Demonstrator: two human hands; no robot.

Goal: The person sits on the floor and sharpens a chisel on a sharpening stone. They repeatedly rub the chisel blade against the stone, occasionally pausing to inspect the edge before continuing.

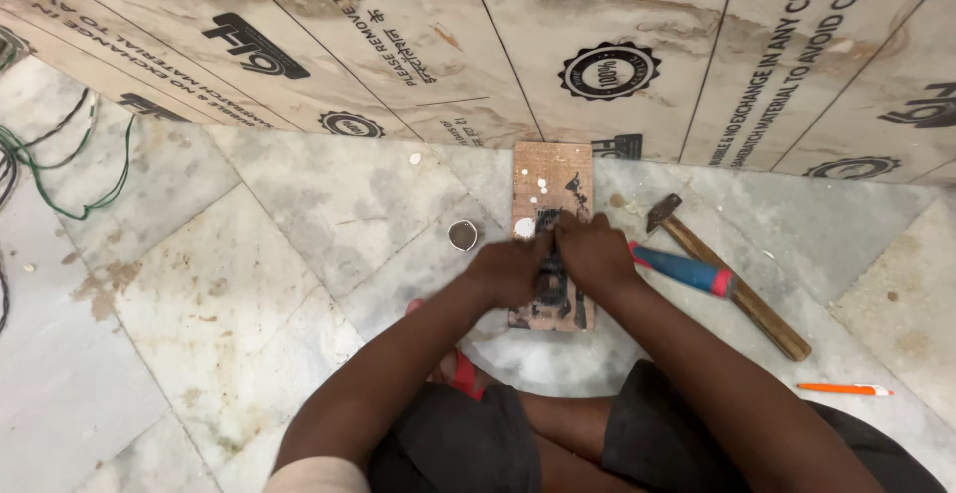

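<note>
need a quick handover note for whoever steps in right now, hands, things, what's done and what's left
Left hand and right hand: both pressed together on a small dark part on the wooden board; the part is mostly hidden, so the grip cannot be told.
Things: the board lies flat on the marble floor against the wrapped panel. Hammer and blue-handled tool lie right of the board, orange pen nearer the right knee, a small metal cap to the left.
Done: black marks and white spots already on the board.
Left: the part remains in hand; tools untouched.

Dusty marble floor (249,284) — film-wrapped beige wall tiles (558,35) — green wires (70,169) left.
</note>
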